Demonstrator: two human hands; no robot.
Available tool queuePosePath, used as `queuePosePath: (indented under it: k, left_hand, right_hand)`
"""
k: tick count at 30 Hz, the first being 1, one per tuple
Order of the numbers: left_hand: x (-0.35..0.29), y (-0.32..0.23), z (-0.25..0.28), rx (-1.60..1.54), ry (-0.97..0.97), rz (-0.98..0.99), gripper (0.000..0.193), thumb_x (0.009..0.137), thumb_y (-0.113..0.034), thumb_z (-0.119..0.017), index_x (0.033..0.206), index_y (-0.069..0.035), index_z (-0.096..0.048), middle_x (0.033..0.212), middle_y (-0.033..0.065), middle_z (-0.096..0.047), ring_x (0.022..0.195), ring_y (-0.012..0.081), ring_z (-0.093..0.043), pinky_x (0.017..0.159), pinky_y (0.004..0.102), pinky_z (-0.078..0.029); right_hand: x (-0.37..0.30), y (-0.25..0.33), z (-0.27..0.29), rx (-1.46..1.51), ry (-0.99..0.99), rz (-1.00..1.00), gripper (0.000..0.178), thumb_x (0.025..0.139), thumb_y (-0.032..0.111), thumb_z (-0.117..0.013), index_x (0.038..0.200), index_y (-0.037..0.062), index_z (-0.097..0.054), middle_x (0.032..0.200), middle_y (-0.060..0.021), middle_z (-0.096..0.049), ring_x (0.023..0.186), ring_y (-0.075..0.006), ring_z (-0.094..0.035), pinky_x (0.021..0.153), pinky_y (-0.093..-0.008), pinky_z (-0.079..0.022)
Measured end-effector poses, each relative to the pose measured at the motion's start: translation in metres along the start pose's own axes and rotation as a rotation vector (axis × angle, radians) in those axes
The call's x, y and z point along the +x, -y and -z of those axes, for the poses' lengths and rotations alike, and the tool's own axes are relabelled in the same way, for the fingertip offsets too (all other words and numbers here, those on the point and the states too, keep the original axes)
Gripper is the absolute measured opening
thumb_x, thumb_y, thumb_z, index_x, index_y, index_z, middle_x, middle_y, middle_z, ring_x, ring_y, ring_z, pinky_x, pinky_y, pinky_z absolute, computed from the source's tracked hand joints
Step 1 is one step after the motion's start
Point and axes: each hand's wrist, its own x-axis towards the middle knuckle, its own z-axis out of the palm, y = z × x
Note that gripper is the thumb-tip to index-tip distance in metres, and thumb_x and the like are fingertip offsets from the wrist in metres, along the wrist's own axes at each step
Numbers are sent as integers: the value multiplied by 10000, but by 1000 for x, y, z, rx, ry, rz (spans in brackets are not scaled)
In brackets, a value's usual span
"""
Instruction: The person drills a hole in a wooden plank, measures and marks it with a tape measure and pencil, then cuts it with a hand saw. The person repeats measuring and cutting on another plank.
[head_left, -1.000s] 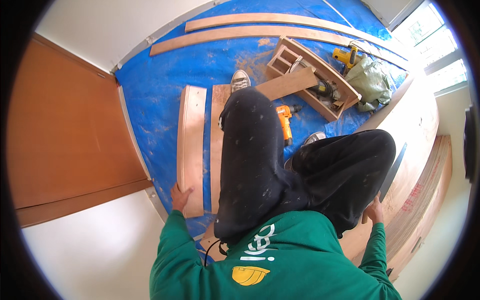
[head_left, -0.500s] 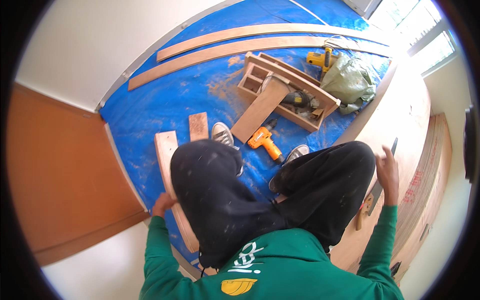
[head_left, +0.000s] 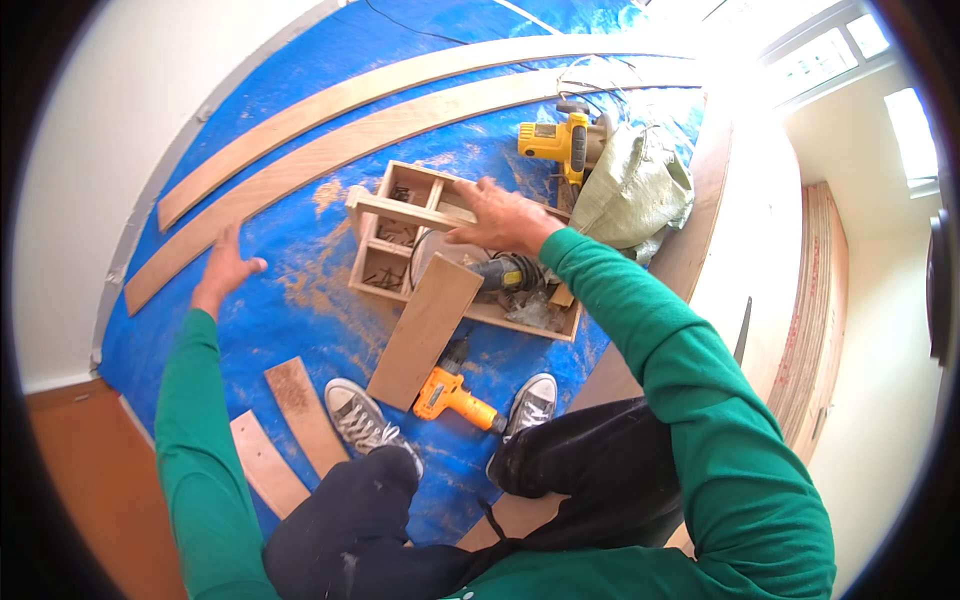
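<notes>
The pale wooden bar (head_left: 405, 211) of a compartmented wooden toolbox (head_left: 500, 318) is straddled by the right hand (head_left: 503, 217); the left hand (head_left: 226, 272) is spread over blue plastic sheeting (head_left: 240, 345).

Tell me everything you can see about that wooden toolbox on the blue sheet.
The wooden toolbox is pale, long and open-topped, sitting upright on the blue sheet. A bar runs lengthwise above it; the right hand is at the bar, firm grip unclear. Its left end has small compartments holding screw-like pieces; farther right lies a dark power tool. A board lies over its near edge.
</notes>
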Motion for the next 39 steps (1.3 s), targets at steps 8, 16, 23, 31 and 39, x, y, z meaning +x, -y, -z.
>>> queuePosePath:
  k: [8,16,23,31,39]
  left_hand:
    - [146,-7,-38,154,-4,88,1553,582,-236,-1108,1824,-98,-185,1853,209,-287,1720,431,-258,1403,493,-304]
    - [185,16,-55,231,46,51,1687,463,-204,-1123,1844,-180,-153,1881,172,-266,1739,410,-240,1399,540,-294]
    - [215,34,-24,384,207,-5,1500,505,-232,-1099,1776,-92,-314,1777,264,-428,1634,467,-424,1382,538,-321]
    - [197,29,25,444,-514,-209,1161,643,-160,-1028,1653,-75,-462,1554,193,-547,1468,438,-532,1266,548,-450]
    - [104,-53,89,756,-1011,-483,890,804,-344,-874,1603,-218,-503,1435,93,-525,1399,314,-520,1101,552,-463]
  right_hand:
    - [13,-10,-34,168,24,-33,543,1049,487,-708,1292,1,-726,1176,-289,-787,1156,-484,-737,1037,-572,-580]
    - [13,-5,-26,204,34,-78,563,1029,495,-723,1267,-14,-710,1146,-297,-794,1130,-487,-752,1017,-575,-596]
    - [11,-5,-22,224,47,-111,593,1018,491,-748,1352,7,-671,1130,-289,-789,1120,-479,-756,1004,-569,-599]
    - [9,-12,-28,243,51,-132,544,994,462,-757,1267,4,-654,1069,-285,-787,1078,-476,-768,961,-583,-613]
    - [10,-5,-28,177,-10,-140,586,987,514,-776,1359,71,-676,1030,-256,-796,1028,-453,-779,901,-585,-619]
